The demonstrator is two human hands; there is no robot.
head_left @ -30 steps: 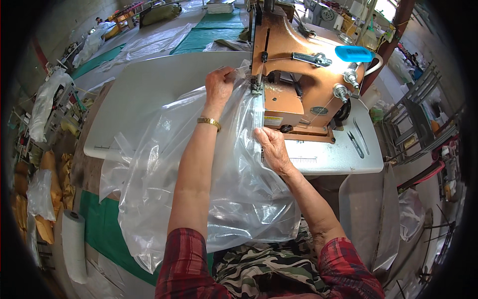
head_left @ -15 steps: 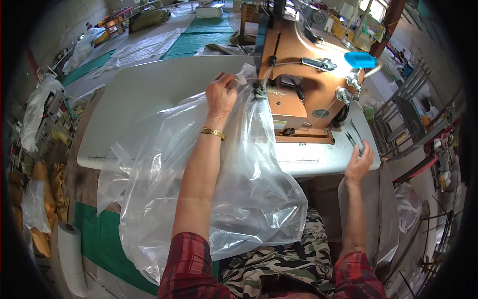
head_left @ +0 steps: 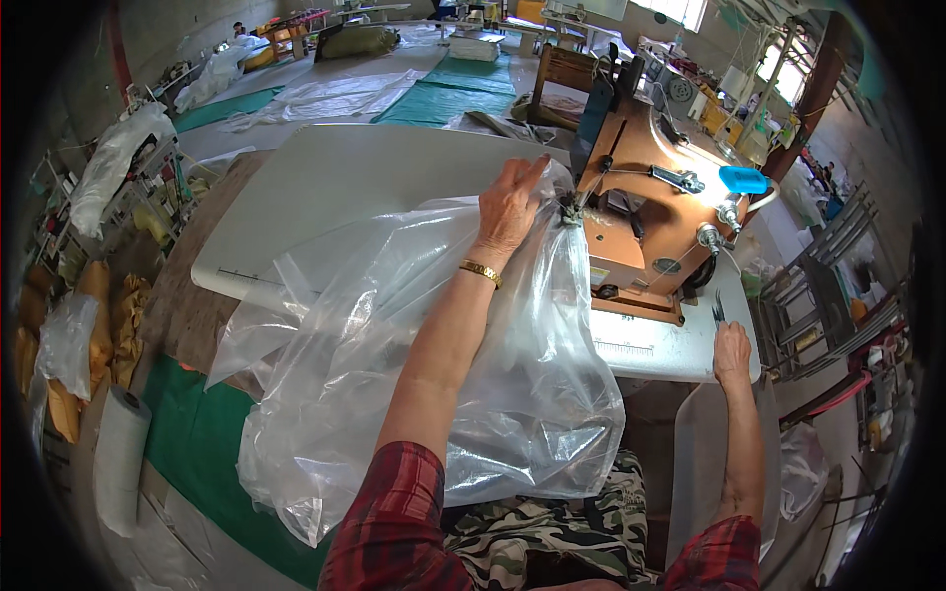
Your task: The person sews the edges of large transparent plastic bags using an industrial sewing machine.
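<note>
Centre of the frame: our left hand [head_left: 509, 205] rests on the top edge of a clear plastic bag [head_left: 424, 364], fingers laid together and curled over the gathered film, pressing it just beside the needle area of the orange-brown industrial sewing machine [head_left: 645, 212]. The bag spills from there down the middle of the frame, over the front edge of the table and onto our lap.

Right of centre: our right hand [head_left: 731, 350] sits at the near right corner of the white machine table [head_left: 345, 177], fingers closed around a small pair of thread snips [head_left: 717, 307] whose tips point up the frame. How tightly the fingers grip we cannot tell.

Our judgement: the seam at the bag's mouth is at the machine and we are at the cutting stage. The next move would call for bringing the snips across to the needle while the left hand keeps the film taut and flat, blades clear of the plastic.

Surface: smooth pale tabletop, bare in its upper-left part, a ruler strip along its front edge below the machine.

Room: a workshop. Green tarpaulin [head_left: 458, 79] and more clear sheeting lie on the floor at upper centre; filled sacks and a white roll [head_left: 120, 458] line the left edge; metal racks [head_left: 838, 266] stand at right.
</note>
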